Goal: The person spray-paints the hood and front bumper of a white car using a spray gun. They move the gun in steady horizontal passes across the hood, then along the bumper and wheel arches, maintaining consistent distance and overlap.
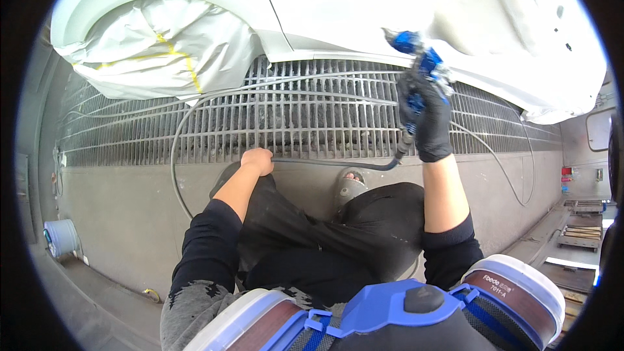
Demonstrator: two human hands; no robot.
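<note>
My right hand (429, 117), in a black glove, is wrapped round the grip of a blue and silver spray gun (426, 62). The gun is raised in front of the lower side of a white car body (364, 13). From its handle a dark air hose (338, 164) runs left to my bare left hand (259, 160), which is closed on it by my knee. Some of the left fingers are hidden from view. The gun's nozzle end points away toward the panel; whether it touches cannot be told.
A wheel covered in white sheeting (162, 52) with yellow tape is at far left. Hose loops (179, 149) lie across the floor grating (292, 110). A white round container (62, 237) stands left; racks with tools (578, 234) stand right. A blue-framed respirator (403, 312) fills the bottom.
</note>
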